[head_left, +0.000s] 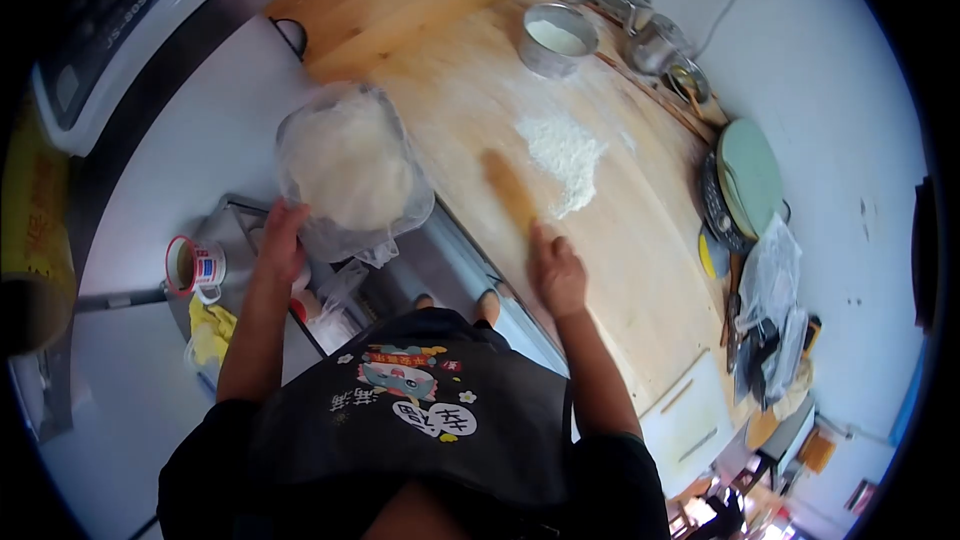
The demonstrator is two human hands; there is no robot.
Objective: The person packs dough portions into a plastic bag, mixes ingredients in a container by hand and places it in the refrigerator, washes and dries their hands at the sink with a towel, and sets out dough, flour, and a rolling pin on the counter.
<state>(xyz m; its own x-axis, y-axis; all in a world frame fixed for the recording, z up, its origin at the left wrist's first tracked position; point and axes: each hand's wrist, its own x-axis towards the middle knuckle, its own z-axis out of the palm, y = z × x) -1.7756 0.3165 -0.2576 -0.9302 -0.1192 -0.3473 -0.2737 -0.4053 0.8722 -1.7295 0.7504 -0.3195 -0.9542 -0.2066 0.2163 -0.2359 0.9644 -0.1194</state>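
My left hand [285, 240] grips the near edge of a clear plastic-wrapped tub of dough [355, 165], held off the left edge of the wooden board [470, 120]. Pale dough fills the tub, and loose plastic film hangs at its lower side. Over the board, my right hand [558, 270] is closed around the end of a brown wooden tool [510, 190]. Motion blurs this tool, so its exact kind cannot be made out. Just right of it lies a heap of white flour [565, 160].
Metal bowls of white powder [557, 40] stand at the board's far end. A green round lid [750, 175], plastic bags [770, 275] and a white cutting board [690, 425] line the right side. An enamel mug [195, 265] and yellow cloth [210, 330] sit at left.
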